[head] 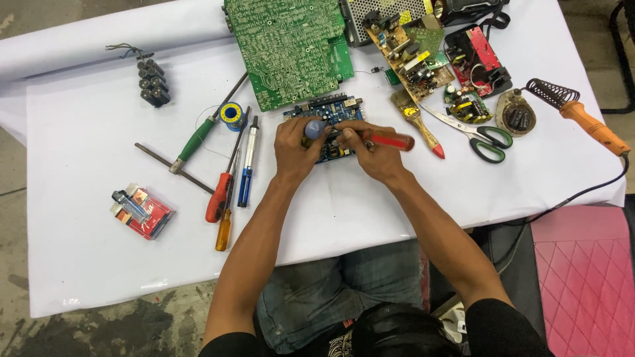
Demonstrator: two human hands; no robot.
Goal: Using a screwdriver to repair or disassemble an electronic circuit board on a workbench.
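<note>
A person sits at a table covered in white sheeting [370, 211], seen from above by a head-worn camera. Denim-clad knees show at the near edge, and 2 bare forearms reach away from the body and converge at the table's middle.

The left hand [296, 149] is curled closed around a small blue circuit board [325, 111], thumb and fingers pinching a grey-blue cylindrical part [315, 127] that stands on the board. The right hand [370, 151] is closed around a red-handled screwdriver [390, 141]. The tool's long axis runs nearly level, left to right: the handle end points right, out past the knuckles, and the shaft points left toward the board, its tip hidden between the 2 hands. Both hands touch the board; the right one lies just to its right, the left one over its left half. The board's own long side runs left to right too.

Left of the hands lie a blue desoldering pump [247, 165], a red screwdriver [220, 192], an orange screwdriver [224, 228], a green-handled tool [197, 139], a solder spool [232, 114] and, nearer, a red packet with a lighter [140, 211]. Right of them lie a paintbrush [417, 122], green-handled scissors [479, 135] and an orange soldering iron [589, 122] in its coil stand.

Farther off sit a large green circuit board [291, 46], a tan board [403, 53], a red board [476, 56] and a cluster of dark capacitors [152, 80].
</note>
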